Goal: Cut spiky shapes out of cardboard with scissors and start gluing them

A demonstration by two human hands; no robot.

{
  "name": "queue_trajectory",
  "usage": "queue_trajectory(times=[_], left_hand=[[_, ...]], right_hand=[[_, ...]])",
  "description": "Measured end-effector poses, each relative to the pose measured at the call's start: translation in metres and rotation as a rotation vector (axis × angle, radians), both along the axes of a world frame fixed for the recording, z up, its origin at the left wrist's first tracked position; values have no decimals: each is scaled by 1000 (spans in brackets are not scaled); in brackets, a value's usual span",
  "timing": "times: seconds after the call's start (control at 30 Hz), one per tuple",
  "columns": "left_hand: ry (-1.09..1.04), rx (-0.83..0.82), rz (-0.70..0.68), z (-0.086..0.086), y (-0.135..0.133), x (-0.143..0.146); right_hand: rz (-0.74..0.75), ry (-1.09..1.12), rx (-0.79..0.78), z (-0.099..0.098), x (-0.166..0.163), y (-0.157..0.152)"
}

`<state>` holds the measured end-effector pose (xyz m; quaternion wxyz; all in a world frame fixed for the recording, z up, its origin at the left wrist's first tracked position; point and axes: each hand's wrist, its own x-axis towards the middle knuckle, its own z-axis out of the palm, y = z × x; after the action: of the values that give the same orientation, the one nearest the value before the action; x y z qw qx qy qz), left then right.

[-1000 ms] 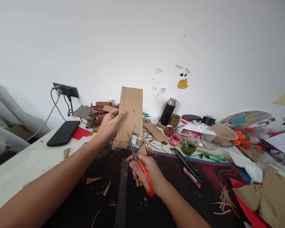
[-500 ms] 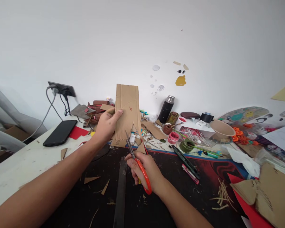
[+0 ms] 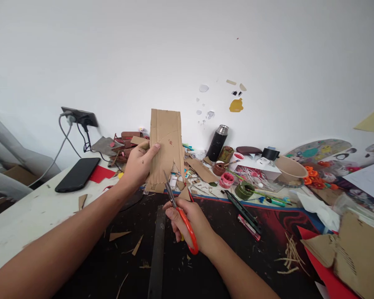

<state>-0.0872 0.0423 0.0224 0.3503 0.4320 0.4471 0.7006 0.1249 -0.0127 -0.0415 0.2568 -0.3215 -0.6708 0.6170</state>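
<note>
My left hand (image 3: 139,164) grips a tall strip of brown cardboard (image 3: 166,143) by its left edge and holds it upright above the desk. Its lower edge is cut into jagged points. My right hand (image 3: 190,220) is closed round the orange handles of a pair of scissors (image 3: 178,209). The blades point up and touch the bottom of the cardboard near its middle.
A metal ruler (image 3: 157,253) lies on the dark cutting mat (image 3: 237,257) below my hands, among cardboard scraps. A black phone (image 3: 77,175) lies at the left, a black flask (image 3: 218,143) and paint pots stand behind, and a paper bowl (image 3: 290,169) and cardboard pieces (image 3: 352,249) are at the right.
Both hands, the cardboard and the scissors have shifted slightly left and up in the picture together; the grip on each is unchanged.
</note>
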Motion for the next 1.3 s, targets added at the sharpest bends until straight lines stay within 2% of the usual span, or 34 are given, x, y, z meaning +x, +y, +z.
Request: queue_trajectory(times=[0.3, 0.57, 1.0, 1.3], left_hand=[[-51, -37, -40, -7, 4, 0], [-80, 11, 44, 1, 0, -1], [-89, 21, 19, -5, 4, -2], [-55, 40, -12, -7, 3, 2]], right_hand=[[-20, -5, -29, -7, -1, -1], [-11, 20, -23, 0, -1, 0], [-2, 3, -8, -6, 0, 0], [-12, -8, -12, -1, -1, 0]])
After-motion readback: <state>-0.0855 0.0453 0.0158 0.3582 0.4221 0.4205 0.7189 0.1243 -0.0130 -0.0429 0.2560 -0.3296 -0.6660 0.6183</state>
